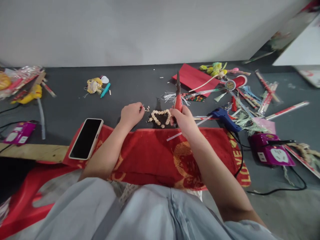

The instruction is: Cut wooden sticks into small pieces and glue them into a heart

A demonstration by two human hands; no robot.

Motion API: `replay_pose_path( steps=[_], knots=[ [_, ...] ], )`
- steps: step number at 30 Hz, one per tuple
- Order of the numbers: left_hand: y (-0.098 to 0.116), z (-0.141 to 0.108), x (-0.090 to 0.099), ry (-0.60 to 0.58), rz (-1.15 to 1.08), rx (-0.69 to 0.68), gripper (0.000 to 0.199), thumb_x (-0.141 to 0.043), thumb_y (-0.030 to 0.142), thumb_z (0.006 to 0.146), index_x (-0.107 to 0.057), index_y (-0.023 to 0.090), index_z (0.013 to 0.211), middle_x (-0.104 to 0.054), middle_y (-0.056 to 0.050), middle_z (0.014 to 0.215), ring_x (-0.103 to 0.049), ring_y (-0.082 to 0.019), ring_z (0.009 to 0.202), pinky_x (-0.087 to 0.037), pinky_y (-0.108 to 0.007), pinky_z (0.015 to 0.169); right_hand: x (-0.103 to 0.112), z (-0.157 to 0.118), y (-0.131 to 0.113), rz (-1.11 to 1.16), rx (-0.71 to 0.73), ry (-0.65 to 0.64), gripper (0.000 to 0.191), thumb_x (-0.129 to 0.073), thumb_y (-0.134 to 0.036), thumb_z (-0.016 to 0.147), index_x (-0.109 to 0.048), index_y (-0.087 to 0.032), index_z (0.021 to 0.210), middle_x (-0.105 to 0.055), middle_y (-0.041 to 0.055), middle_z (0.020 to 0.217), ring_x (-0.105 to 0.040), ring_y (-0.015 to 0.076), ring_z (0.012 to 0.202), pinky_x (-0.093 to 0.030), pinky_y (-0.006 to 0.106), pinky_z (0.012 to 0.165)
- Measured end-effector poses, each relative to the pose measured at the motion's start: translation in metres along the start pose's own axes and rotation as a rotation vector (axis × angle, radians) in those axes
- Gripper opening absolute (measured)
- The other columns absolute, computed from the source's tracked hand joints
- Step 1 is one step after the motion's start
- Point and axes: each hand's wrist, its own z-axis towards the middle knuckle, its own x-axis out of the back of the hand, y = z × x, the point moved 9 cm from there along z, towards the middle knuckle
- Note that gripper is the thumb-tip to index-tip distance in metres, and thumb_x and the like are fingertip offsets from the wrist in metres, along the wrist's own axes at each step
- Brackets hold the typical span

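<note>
Nearest me is the person's pale blue-grey shirt (140, 213), with a red chair (27, 203) at the near left. A red towel (147, 150) lies along the near edge of the table (130, 86), yellow letters at its right end, and a phone (86, 139) rests dark-screened on its left end. On the right sits a purple box (272, 150) with a black cable; another purple box (20, 132) is at the left. Just beyond the towel, the right hand (183, 120) is closed round a red-handled tool (178, 100), its dark tip pointing away. The left hand (132, 115) is curled almost into a fist, and I can't tell whether it grips anything; small pale bits (147, 109) lie by its fingertips. Between the hands is a cream loop (161, 117), its right side close against the right fingers. A blue glue gun (226, 118) lies to the right, a yellow one (31, 95) well off left. Farther back are a teal marker (105, 90) beside a yellow bundle (94, 85), a red card (196, 80), a red spool (236, 82), then the grey wall (120, 33).
</note>
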Motion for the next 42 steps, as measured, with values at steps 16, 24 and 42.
replay_pose_path(
  steps=[16, 24, 42],
  knots=[
    [-0.003, -0.001, 0.003, 0.055, -0.044, -0.014, 0.039, -0.038, 0.032, 0.096, -0.071, 0.016, 0.108, -0.075, -0.017, 0.106, -0.071, -0.031, 0.096, -0.05, -0.04, 0.08, 0.076, 0.052, -0.025, -1.18, 0.035, 0.008, 0.026, -0.062, -0.045, 0.085, -0.052, -0.021, 0.088, -0.059, 0.0022, 0.06, -0.06, 0.0233, 0.064, -0.045, 0.037, 0.064],
    [-0.004, 0.0, 0.002, 0.055, -0.06, -0.015, 0.039, -0.038, 0.03, 0.096, -0.071, 0.014, 0.11, -0.075, -0.018, 0.106, -0.071, -0.032, 0.096, -0.051, -0.042, 0.081, 0.07, 0.069, -0.028, -1.602, 0.195, -0.164, 0.027, -0.056, -0.042, 0.093, -0.057, -0.015, 0.098, -0.068, 0.0232, 0.105, -0.069, 0.0364, 0.097, -0.049, 0.043, 0.078],
    [-0.003, 0.001, 0.001, 0.03, -0.07, 0.009, 0.038, -0.039, 0.031, 0.096, -0.07, 0.014, 0.11, -0.074, -0.018, 0.11, -0.069, -0.032, 0.101, -0.049, -0.042, 0.087, 0.077, 0.085, -0.018, -1.73, 0.307, -0.225, 0.04, -0.068, -0.028, 0.085, -0.065, -0.014, 0.122, -0.065, 0.0289, 0.124, -0.064, 0.0331, 0.108, -0.04, 0.044, 0.079]
  ],
)
